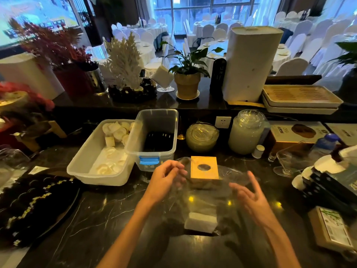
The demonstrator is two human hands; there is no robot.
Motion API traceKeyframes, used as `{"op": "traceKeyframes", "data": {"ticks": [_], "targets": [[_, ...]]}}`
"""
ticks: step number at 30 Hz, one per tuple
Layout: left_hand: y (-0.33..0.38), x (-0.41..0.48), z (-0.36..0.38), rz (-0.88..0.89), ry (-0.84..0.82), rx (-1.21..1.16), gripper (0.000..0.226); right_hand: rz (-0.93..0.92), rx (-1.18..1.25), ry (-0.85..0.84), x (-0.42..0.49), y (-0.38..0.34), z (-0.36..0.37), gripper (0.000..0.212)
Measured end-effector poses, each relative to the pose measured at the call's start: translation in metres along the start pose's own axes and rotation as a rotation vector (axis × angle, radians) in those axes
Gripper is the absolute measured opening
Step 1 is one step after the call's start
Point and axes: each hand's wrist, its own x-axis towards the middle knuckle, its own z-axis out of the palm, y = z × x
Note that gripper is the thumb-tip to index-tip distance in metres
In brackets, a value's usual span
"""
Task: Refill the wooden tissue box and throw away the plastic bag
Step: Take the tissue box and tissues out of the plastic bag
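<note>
A wooden tissue box [204, 168] with a round hole in its lid stands on the black marble counter [108, 211], just beyond my hands. A clear plastic bag [210, 198] stretches between my hands, and a white stack of tissues [201, 222] lies in its lower end on the counter. My left hand [167, 176] pinches the bag's upper left edge. My right hand [251, 192] is at the bag's right edge with fingers spread; I cannot tell whether it grips the film.
Two plastic tubs [100, 153] [154, 138] stand left of the box. Glass jars [246, 132] and stacked lids [201, 137] line the back. Black plates [34, 207] lie far left. Cartons, a glass [286, 161] and a brown pack [332, 227] crowd the right.
</note>
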Motion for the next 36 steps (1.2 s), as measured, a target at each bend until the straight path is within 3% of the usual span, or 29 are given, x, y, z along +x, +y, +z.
{"op": "traceKeyframes", "data": {"ticks": [3, 5, 6, 9, 13, 15, 16, 18, 19, 23, 26, 27, 28, 30, 31, 33, 36], "targets": [[-0.013, 0.002, -0.003, 0.113, 0.185, 0.304, 0.050, -0.123, -0.031, 0.150, 0.012, 0.004, 0.022, 0.076], [-0.019, 0.007, -0.003, 0.442, 0.294, 0.745, 0.070, -0.179, -0.038, 0.126, 0.013, -0.002, 0.032, 0.060], [-0.020, 0.013, -0.003, 0.611, 0.272, 0.942, 0.073, -0.194, -0.029, 0.104, 0.013, -0.004, 0.035, 0.057], [-0.015, 0.037, 0.000, 0.887, 0.123, 1.260, 0.062, -0.204, -0.003, 0.055, 0.012, -0.007, 0.042, 0.055], [0.005, 0.064, 0.004, 1.046, -0.004, 1.339, 0.028, -0.183, -0.048, 0.057, 0.011, -0.008, 0.042, 0.060], [0.021, 0.076, 0.000, 1.010, -0.034, 1.271, 0.015, -0.171, -0.062, 0.087, 0.010, -0.007, 0.038, 0.063], [0.030, 0.081, -0.004, 0.889, -0.027, 1.193, 0.013, -0.172, -0.058, 0.108, 0.011, -0.007, 0.035, 0.064], [0.044, 0.087, -0.007, 0.577, -0.051, 1.034, 0.024, -0.196, -0.033, 0.159, 0.013, -0.008, 0.032, 0.065], [0.047, 0.087, -0.003, 0.534, -0.100, 1.012, 0.034, -0.211, -0.022, 0.181, 0.014, -0.008, 0.031, 0.065], [0.058, 0.071, 0.041, 0.798, -0.291, 1.171, 0.058, -0.249, -0.015, 0.195, 0.017, -0.010, 0.034, 0.068], [0.062, 0.076, 0.068, 0.865, -0.350, 1.313, 0.038, -0.241, -0.069, 0.168, 0.017, -0.007, 0.040, 0.069], [0.067, 0.081, 0.071, 0.813, -0.363, 1.238, 0.025, -0.235, -0.086, 0.159, 0.016, -0.005, 0.041, 0.070], [0.075, 0.087, 0.071, 0.667, -0.342, 1.009, 0.015, -0.229, -0.096, 0.156, 0.016, -0.003, 0.041, 0.069], [0.091, 0.102, 0.065, 0.378, -0.180, 0.426, 0.008, -0.220, -0.085, 0.178, 0.014, 0.000, 0.038, 0.068], [0.096, 0.105, 0.060, 0.348, -0.127, 0.288, 0.011, -0.218, -0.072, 0.194, 0.012, 0.001, 0.036, 0.067], [0.093, 0.101, 0.055, 0.459, -0.243, 0.486, 0.027, -0.228, -0.064, 0.210, 0.008, 0.000, 0.035, 0.067], [0.065, 0.081, 0.065, 0.690, -0.586, 1.197, 0.044, -0.248, -0.076, 0.173, 0.005, -0.006, 0.037, 0.069]]}}
